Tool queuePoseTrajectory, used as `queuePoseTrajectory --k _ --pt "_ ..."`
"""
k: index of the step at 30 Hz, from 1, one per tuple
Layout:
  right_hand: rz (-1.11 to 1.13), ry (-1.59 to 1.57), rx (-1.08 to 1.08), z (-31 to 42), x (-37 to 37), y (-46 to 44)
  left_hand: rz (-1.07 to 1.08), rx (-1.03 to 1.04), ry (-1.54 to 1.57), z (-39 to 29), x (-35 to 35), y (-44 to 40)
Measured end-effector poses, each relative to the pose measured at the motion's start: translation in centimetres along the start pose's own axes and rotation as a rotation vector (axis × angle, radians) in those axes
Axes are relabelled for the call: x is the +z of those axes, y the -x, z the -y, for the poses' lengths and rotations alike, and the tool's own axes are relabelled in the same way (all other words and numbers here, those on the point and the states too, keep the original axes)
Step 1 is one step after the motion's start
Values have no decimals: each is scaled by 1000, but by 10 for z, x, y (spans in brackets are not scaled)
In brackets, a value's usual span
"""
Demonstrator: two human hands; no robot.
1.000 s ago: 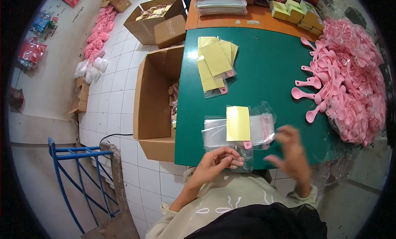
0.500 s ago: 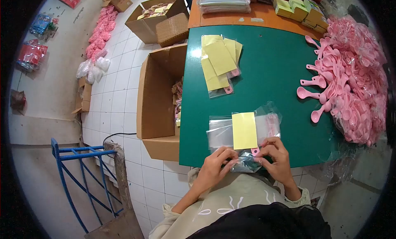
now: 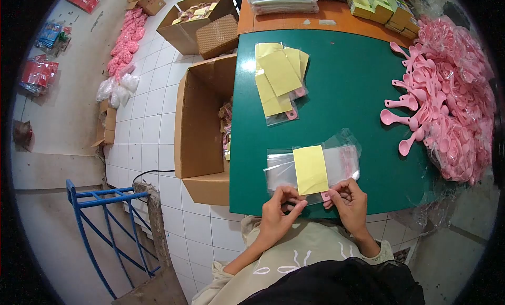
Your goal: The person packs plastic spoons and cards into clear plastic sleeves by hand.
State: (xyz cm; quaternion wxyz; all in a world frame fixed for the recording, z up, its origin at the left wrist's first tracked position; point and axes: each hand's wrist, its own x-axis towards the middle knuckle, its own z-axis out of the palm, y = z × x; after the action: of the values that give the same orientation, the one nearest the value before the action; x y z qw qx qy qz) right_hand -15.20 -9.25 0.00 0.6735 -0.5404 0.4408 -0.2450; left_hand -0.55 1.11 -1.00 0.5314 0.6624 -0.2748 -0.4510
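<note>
At the near edge of the green table, a clear plastic bag [image 3: 314,200] holds a yellow card [image 3: 310,170] and a pink spoon, whose holed handle end [image 3: 326,196] shows below the card. My left hand [image 3: 281,209] has its thumb and fingers closed at the bag's lower left edge. On the other side, my right hand [image 3: 347,204] pinches the lower right edge beside the spoon handle. Beneath this pack lies a stack of flat clear bags [image 3: 281,171]. Farther up the table, several packs with yellow cards [image 3: 280,76] overlap in a pile.
Pink spoons [image 3: 421,89] spill from a big plastic bag [image 3: 463,105] along the right side. An open cardboard box [image 3: 202,110] stands against the table's left edge. Yellow boxes [image 3: 371,5] and stacked clear bags [image 3: 284,2] sit at the back. A blue-framed trolley [image 3: 105,200] is at lower left.
The loose bag end that stuck out toward my body below the card no longer shows there. The card has tilted slightly, and my right hand has shifted a little upward.
</note>
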Motion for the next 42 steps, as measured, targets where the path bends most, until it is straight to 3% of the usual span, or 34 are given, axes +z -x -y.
queuePoseTrajectory --k 5,17,20,23,24,26,27,29,31,34,37,40,42 --pt "-15 18 -66 -4 3 1 -72 -3 2 1 2 1" --pt "15 519 -338 -1 -1 0 0 136 -217 -7 0 -4" --pt "78 463 -239 1 -3 0 35 144 -203 -14 -2 -1" --pt "143 191 -82 10 -4 -2 41 280 -362 -33 -6 -1" --pt "152 194 -147 18 -3 -8 32 348 -395 -40 -9 -6" --pt "176 201 -267 41 -2 -23 12 473 -460 -55 -18 -23" --pt "200 393 -445 60 -3 -37 -14 518 -498 -66 -23 -37" --pt "235 381 -450 95 7 -71 -79 640 -496 -90 -30 -75" --pt "239 593 -637 104 11 -127 -60 529 -604 -102 -45 -119" --pt "153 685 -573 92 22 -203 -353 656 -863 -69 -66 -184" --pt "125 641 -577 54 44 -255 -272 473 -606 -34 -67 -230" --pt "57 559 -555 39 79 -260 -285 516 -482 -33 -55 -242" --pt "23 481 -534 36 99 -252 -216 408 -44 -47 -56 -231"
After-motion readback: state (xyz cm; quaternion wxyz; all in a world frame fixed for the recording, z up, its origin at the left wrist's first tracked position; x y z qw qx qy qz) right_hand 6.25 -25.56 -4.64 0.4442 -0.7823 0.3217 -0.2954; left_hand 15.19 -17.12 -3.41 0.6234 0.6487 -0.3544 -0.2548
